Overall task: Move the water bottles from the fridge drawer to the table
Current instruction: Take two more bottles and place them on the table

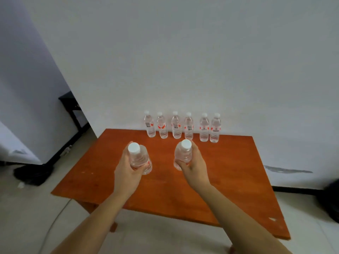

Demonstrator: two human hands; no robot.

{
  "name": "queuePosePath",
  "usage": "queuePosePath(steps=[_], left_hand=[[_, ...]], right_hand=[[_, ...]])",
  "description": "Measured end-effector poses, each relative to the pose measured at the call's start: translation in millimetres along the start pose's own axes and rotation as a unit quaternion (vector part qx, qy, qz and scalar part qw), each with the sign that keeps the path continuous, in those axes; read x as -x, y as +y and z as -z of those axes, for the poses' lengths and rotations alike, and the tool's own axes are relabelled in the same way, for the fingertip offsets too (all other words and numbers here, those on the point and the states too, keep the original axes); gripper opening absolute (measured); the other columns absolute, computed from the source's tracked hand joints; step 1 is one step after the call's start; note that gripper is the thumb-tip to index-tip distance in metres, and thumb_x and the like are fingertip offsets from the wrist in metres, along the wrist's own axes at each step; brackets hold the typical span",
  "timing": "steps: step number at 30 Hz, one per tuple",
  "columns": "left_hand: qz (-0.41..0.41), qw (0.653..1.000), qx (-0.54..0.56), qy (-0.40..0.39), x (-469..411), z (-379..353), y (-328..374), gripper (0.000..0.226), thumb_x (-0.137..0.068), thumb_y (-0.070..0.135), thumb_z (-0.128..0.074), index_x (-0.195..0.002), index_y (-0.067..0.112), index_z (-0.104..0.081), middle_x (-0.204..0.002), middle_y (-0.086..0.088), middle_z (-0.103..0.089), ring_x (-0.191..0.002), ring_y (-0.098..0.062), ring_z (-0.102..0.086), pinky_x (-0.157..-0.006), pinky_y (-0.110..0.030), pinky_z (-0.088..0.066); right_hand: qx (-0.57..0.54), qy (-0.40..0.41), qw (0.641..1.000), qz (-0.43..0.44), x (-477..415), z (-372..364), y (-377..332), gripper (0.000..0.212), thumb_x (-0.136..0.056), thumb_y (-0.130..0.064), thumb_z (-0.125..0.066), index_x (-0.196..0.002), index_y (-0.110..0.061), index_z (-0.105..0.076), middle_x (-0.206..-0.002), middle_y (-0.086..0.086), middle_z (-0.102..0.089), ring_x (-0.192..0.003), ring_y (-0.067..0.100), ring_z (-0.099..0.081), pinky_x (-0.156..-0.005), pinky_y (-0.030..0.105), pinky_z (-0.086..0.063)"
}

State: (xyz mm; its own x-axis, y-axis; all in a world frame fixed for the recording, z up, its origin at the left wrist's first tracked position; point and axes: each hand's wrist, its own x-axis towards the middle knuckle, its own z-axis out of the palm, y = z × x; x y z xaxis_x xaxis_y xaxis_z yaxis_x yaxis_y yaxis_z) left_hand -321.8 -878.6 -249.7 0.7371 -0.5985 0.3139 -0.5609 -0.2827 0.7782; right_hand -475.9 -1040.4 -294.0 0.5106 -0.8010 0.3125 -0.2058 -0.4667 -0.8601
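the left hand (126, 165) is wrapped round one water bottle (140, 160) and the right hand (192, 160) round a second water bottle (181, 154), both bottles upright, white caps up, held above the middle of the orange tabletop (238, 180). to set them down well, i'd lower each straight onto its base in front of the row, keeping clear of it, and let go only once it stands firm. six bottles (183, 126) already stand along the far edge by the wall (183, 52).
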Motion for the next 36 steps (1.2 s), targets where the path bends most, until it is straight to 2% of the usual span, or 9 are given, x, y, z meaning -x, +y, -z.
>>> queuePosePath(steps=[5, 9, 13, 17, 19, 22, 25, 30, 36], left_hand=[[0.022, 0.999, -0.003, 0.026, -81, -5, -26, 0.085, -0.074, 0.019, -0.083, -0.145, 0.019, -0.037, -0.135, -0.002, -0.058, -0.123, -0.023, -0.057, -0.097, -0.05, -0.052], [0.045, 0.999, -0.001, 0.018, -146, -21, -64, 0.088, -0.075, 0.022, -0.084, -0.146, 0.028, -0.033, -0.135, 0.002, -0.058, -0.123, -0.021, -0.058, -0.096, -0.05, -0.053], [0.078, 0.997, 0.011, -0.01, -216, -46, -111, 0.092, -0.074, 0.029, -0.085, -0.148, 0.028, -0.03, -0.137, 0.004, -0.055, -0.125, -0.019, -0.056, -0.099, -0.05, -0.052], [0.086, 0.994, 0.016, -0.065, -293, -74, -163, 0.082, -0.074, 0.026, -0.084, -0.141, 0.032, -0.036, -0.131, 0.007, -0.059, -0.12, -0.017, -0.058, -0.099, -0.049, -0.051], [0.096, 0.991, 0.016, -0.094, -328, -85, -188, 0.08, -0.074, 0.024, -0.084, -0.138, 0.034, -0.037, -0.129, 0.008, -0.059, -0.119, -0.018, -0.058, -0.099, -0.049, -0.051], [0.103, 0.985, 0.012, -0.137, -371, -102, -220, 0.079, -0.073, 0.02, -0.085, -0.136, 0.032, -0.04, -0.128, 0.008, -0.059, -0.118, -0.019, -0.058, -0.099, -0.044, -0.051], [0.117, 0.978, 0.012, -0.173, -403, -117, -251, 0.078, -0.072, 0.019, -0.085, -0.135, 0.03, -0.041, -0.126, 0.008, -0.06, -0.116, -0.019, -0.059, -0.098, -0.043, -0.05], [0.144, 0.965, 0.013, -0.218, -425, -140, -286, 0.082, -0.071, 0.018, -0.086, -0.139, 0.025, -0.04, -0.131, 0.002, -0.06, -0.118, -0.02, -0.059, -0.1, -0.047, -0.05], [0.14, 0.96, 0.035, -0.238, -438, -152, -298, 0.084, -0.071, 0.021, -0.086, -0.141, 0.024, -0.04, -0.131, 0.005, -0.058, -0.117, -0.015, -0.056, -0.097, -0.033, -0.048]], right_hand=[[-0.004, -0.037, 0.999, 0.021, -79, -44, 4, 0.077, -0.087, -0.031, -0.075, -0.148, -0.034, -0.029, -0.145, -0.01, -0.048, -0.133, 0.01, -0.046, -0.107, 0.041, -0.046], [0.01, -0.061, 0.998, 0.016, -129, -85, 21, 0.085, -0.087, -0.031, -0.075, -0.153, -0.032, -0.023, -0.151, -0.008, -0.043, -0.138, 0.013, -0.042, -0.11, 0.039, -0.043], [0.014, -0.066, 0.997, -0.037, -177, -127, 41, 0.091, -0.087, -0.032, -0.074, -0.157, -0.024, -0.016, -0.155, -0.003, -0.041, -0.141, 0.019, -0.04, -0.111, 0.039, -0.038], [0.039, -0.067, 0.992, -0.1, -231, -173, 62, 0.085, -0.085, -0.029, -0.077, -0.153, -0.024, -0.026, -0.147, -0.002, -0.049, -0.136, 0.02, -0.047, -0.11, 0.039, -0.042], [0.05, -0.064, 0.988, -0.133, -257, -195, 70, 0.082, -0.083, -0.024, -0.079, -0.149, -0.024, -0.031, -0.144, -0.002, -0.052, -0.134, 0.019, -0.048, -0.108, 0.033, -0.04], [0.075, -0.067, 0.979, -0.177, -291, -228, 80, 0.083, -0.082, -0.024, -0.08, -0.15, -0.023, -0.032, -0.149, -0.001, -0.045, -0.134, 0.015, -0.043, -0.111, 0.032, -0.034], [0.091, -0.078, 0.973, -0.2, -312, -261, 99, 0.081, -0.081, -0.024, -0.081, -0.148, -0.028, -0.036, -0.15, 0.0, -0.038, -0.13, 0.01, -0.04, -0.111, 0.033, -0.034], [0.112, -0.089, 0.959, -0.246, -328, -301, 123, 0.082, -0.08, -0.021, -0.081, -0.149, -0.03, -0.037, -0.148, -0.001, -0.044, -0.136, 0.02, -0.045, -0.111, 0.044, -0.042], [0.107, -0.094, 0.956, -0.256, -344, -313, 127, 0.087, -0.082, -0.03, -0.079, -0.152, -0.034, -0.027, -0.155, -0.006, -0.037, -0.141, 0.018, -0.04, -0.113, 0.047, -0.04]])
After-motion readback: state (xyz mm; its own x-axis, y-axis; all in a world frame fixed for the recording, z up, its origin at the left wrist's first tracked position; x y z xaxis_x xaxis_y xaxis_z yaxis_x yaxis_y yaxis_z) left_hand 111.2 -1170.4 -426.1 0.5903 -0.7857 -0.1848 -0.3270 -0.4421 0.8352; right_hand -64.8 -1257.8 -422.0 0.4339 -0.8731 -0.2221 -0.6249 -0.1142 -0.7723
